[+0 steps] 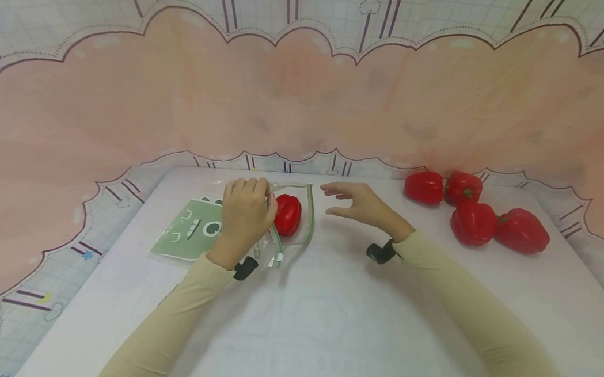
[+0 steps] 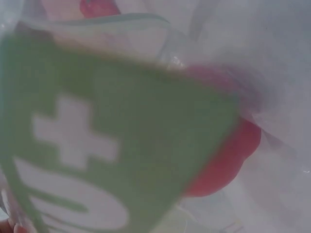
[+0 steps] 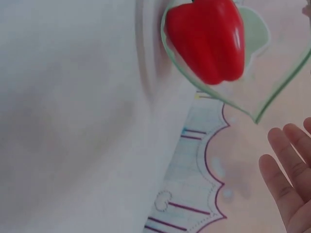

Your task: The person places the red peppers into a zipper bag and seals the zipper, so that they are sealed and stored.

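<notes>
A clear zip bag with a green monster-face print (image 1: 187, 233) is held at its mouth by my left hand (image 1: 245, 214), fingers curled over the edge. The bag's green-trimmed mouth (image 1: 311, 212) gapes toward the right. Inside it, close to that opening, is a red bell pepper (image 1: 287, 215); the right wrist view also shows this pepper (image 3: 209, 41) framed by the green rim. My right hand (image 1: 363, 206) hovers just right of the mouth, fingers stretched out and thumb apart, holding nothing. The bag's blurred green panel (image 2: 121, 121) fills much of the left wrist view.
Toward the back right of the white table (image 1: 314, 327) lie several more red bell peppers (image 1: 473, 223). A patterned peach cloth (image 1: 307, 108) rises behind the table's far edge. Each wrist carries a small black camera.
</notes>
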Demonstrator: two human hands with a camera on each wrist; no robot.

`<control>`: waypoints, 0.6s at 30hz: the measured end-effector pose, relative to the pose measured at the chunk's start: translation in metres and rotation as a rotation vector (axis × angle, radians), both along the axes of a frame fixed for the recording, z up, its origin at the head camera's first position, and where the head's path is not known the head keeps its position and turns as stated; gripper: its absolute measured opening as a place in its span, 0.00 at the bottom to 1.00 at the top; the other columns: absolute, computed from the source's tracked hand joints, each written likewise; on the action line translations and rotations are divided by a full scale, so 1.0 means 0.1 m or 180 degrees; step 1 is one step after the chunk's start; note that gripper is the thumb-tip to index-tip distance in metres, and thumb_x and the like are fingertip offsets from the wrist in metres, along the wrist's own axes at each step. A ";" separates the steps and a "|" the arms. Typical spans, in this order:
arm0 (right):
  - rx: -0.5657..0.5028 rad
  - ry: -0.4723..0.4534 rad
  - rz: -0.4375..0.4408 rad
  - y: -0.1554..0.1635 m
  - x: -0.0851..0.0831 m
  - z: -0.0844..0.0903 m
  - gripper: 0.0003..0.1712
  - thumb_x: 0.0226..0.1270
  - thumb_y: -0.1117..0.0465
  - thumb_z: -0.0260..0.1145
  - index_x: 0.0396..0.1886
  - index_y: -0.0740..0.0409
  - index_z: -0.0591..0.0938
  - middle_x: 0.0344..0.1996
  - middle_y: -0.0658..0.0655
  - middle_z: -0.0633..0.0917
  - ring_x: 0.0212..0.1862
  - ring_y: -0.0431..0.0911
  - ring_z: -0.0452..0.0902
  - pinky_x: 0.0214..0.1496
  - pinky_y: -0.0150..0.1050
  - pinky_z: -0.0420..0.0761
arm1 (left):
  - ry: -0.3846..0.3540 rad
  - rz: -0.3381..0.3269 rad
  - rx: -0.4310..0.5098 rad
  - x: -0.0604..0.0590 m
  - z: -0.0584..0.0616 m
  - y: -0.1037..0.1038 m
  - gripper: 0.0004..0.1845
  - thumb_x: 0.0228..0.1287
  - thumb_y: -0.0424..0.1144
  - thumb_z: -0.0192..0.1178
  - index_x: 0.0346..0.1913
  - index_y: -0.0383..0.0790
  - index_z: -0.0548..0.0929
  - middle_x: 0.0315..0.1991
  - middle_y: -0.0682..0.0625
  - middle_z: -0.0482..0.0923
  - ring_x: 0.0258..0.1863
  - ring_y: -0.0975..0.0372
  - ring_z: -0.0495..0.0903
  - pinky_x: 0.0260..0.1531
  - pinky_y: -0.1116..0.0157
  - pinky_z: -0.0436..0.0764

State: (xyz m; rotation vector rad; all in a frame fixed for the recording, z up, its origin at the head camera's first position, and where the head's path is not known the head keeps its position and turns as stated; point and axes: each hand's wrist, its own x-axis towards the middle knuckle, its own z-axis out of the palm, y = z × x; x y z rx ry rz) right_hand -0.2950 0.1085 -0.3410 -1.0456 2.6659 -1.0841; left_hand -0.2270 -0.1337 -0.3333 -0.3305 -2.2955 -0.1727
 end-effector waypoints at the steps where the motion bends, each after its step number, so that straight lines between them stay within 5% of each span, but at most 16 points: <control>1: 0.0020 -0.0008 -0.0016 0.02 0.00 0.01 0.31 0.56 0.60 0.70 0.61 0.57 0.74 0.56 0.61 0.80 0.56 0.55 0.78 0.58 0.48 0.76 | -0.0003 -0.0003 0.0005 0.00 0.00 0.00 0.06 0.55 0.35 0.58 0.27 0.35 0.77 0.23 0.43 0.79 0.28 0.50 0.76 0.40 0.55 0.75; 18: 0.0357 0.0089 -0.0340 0.52 0.06 0.16 0.34 0.56 0.54 0.69 0.64 0.51 0.72 0.59 0.58 0.78 0.60 0.57 0.74 0.55 0.52 0.78 | -0.0033 -0.0068 -0.0072 -0.01 -0.04 -0.01 0.05 0.57 0.34 0.56 0.27 0.35 0.75 0.22 0.43 0.76 0.28 0.50 0.75 0.35 0.56 0.73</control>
